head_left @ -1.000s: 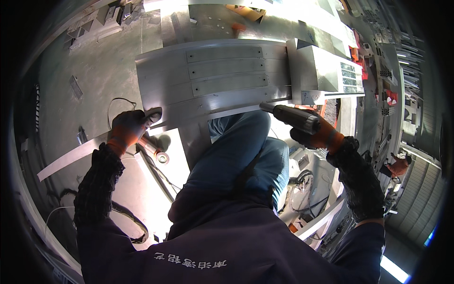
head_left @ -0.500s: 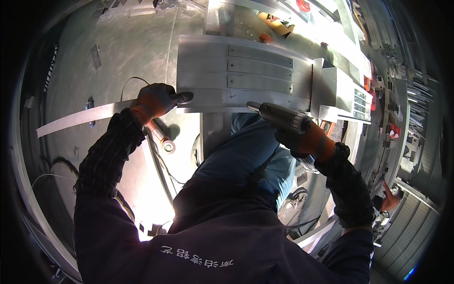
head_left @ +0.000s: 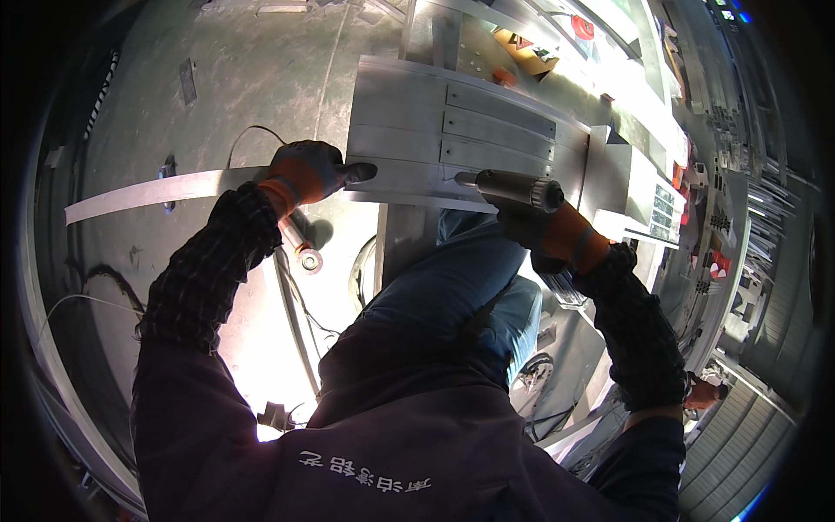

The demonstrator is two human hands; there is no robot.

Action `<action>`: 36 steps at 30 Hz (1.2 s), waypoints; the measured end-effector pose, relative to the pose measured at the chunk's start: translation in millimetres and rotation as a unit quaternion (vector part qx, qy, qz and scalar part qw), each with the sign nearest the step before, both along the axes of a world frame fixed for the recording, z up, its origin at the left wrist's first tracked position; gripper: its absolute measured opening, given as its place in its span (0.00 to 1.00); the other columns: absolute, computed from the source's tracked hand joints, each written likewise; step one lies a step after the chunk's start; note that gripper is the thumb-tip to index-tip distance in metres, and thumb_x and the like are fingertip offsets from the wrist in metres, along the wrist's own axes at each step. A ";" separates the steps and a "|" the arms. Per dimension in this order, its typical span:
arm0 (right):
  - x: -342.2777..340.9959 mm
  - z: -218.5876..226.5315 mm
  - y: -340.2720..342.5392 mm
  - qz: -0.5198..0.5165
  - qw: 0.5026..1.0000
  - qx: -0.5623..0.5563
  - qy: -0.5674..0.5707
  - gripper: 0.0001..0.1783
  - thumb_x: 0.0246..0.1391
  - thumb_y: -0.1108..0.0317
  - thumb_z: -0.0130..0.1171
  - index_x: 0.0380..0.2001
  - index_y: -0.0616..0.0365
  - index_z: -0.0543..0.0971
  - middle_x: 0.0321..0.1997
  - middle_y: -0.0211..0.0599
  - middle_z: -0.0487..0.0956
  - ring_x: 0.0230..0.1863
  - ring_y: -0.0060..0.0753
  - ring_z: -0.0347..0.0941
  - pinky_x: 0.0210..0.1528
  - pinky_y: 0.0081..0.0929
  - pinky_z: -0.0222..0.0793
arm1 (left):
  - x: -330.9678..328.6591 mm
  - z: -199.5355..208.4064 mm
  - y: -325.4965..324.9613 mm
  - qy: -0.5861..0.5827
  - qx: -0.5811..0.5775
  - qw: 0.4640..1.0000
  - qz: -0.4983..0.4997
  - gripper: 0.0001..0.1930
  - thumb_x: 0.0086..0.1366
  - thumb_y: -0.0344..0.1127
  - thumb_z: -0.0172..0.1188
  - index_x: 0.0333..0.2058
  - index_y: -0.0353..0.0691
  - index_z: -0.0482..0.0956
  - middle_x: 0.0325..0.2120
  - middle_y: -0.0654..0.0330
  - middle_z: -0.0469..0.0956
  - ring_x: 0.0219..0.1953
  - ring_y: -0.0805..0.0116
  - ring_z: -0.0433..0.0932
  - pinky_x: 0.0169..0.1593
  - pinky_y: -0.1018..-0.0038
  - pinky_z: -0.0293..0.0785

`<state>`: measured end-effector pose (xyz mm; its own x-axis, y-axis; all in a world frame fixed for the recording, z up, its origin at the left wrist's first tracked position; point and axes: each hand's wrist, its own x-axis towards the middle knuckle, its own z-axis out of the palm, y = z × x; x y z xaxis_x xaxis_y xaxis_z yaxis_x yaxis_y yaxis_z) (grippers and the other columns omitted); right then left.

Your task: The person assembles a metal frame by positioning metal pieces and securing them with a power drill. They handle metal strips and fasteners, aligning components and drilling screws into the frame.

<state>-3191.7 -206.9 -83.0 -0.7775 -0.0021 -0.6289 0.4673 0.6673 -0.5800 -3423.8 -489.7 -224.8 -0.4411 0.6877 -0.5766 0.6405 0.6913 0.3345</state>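
My left hand (head_left: 304, 171), in an orange and grey glove, is closed at the left end of a long grey metal panel (head_left: 396, 130). Its thumb lies over the panel's near corner. From this fist a thin, pale metal strip (head_left: 165, 191) runs out to the left. My right hand (head_left: 548, 230), gloved alike, grips a dark pistol-shaped power tool that looks like a rivet gun (head_left: 513, 188). The gun's slim silver nose points left, above the panel's near side; whether it touches is unclear. Below my left wrist lies a tubular tool (head_left: 307, 257) with a round head.
Beyond the panel's right end stands a boxy metal profile (head_left: 631, 178). A yellow box (head_left: 526, 52) sits on the far floor. Cables run near my knees. At the far right shows another person's gloved hand (head_left: 703, 394), beside stacked metal profiles (head_left: 774, 200).
The whole view has shifted, so the panel appears further right. The gun's nose has moved left along the panel. My left hand keeps its place at the panel's end.
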 end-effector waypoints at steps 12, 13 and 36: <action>-1.8 -20.5 10.7 0.003 0.997 0.061 -0.040 0.25 0.59 0.60 0.64 0.58 0.59 0.81 0.50 0.53 0.87 0.50 0.53 0.85 0.53 0.42 0.81 | -0.3 -8.6 -0.8 0.006 0.025 1.000 0.012 0.49 0.65 0.86 0.42 0.34 0.42 0.91 0.33 0.48 0.88 0.40 0.45 0.87 0.52 0.54 0.80; -6.1 -23.3 6.8 0.012 0.996 0.076 -0.053 0.26 0.59 0.60 0.64 0.59 0.59 0.81 0.50 0.54 0.87 0.50 0.54 0.85 0.54 0.42 0.81 | -0.6 -6.1 0.7 0.006 0.012 1.000 0.005 0.49 0.65 0.87 0.41 0.35 0.43 0.91 0.34 0.50 0.88 0.41 0.47 0.87 0.51 0.54 0.80; -9.2 -48.3 7.8 0.021 0.998 0.052 -0.022 0.22 0.58 0.63 0.62 0.54 0.60 0.82 0.47 0.54 0.87 0.50 0.56 0.84 0.54 0.43 0.80 | -1.5 5.2 7.4 0.002 -0.037 0.999 -0.015 0.48 0.66 0.86 0.39 0.39 0.45 0.91 0.38 0.52 0.89 0.45 0.50 0.87 0.53 0.56 0.80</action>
<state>-3200.9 -199.1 -131.3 -0.7494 0.0326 -0.6613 0.4608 0.7429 -0.4855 -3425.3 -482.3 -219.6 -0.4227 0.6565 -0.6247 0.6627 0.6941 0.2810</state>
